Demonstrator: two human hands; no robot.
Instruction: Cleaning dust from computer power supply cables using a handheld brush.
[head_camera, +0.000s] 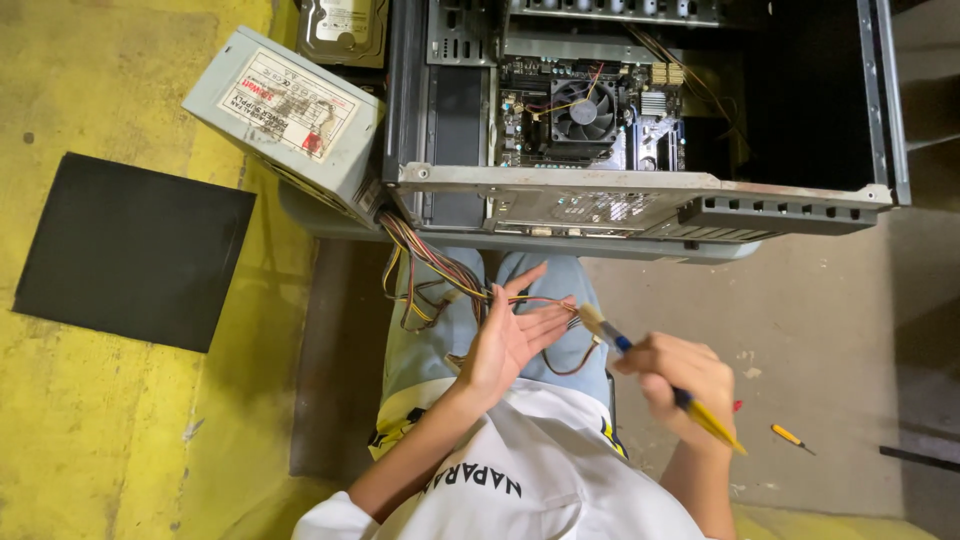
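A small paintbrush with a blue and yellow handle (655, 375) is held in the right hand (678, 382). The fingers of that hand are closed around the middle of the handle. The brush lies on a slant: its pale bristle end points up and to the left, toward the left hand, and its yellow tail points down and to the right, past the wrist.

The left hand (510, 335) is held open, palm up, with the fingers spread. A bundle of thin coloured wires (440, 275) is draped across these fingers, and the bristles are just beside the fingertips, touching or almost touching the wires.

The wires run up and to the left of the open fingers to a grey metal power supply box (285, 120), which leans against an open grey computer case (640, 195). Inside the case, above both hands, a round black fan (583, 110) is seen. A flat black square panel (130, 250) lies on the yellow floor, well to the left. A small yellow screwdriver (790, 437) lies to the right of the closed fingers.
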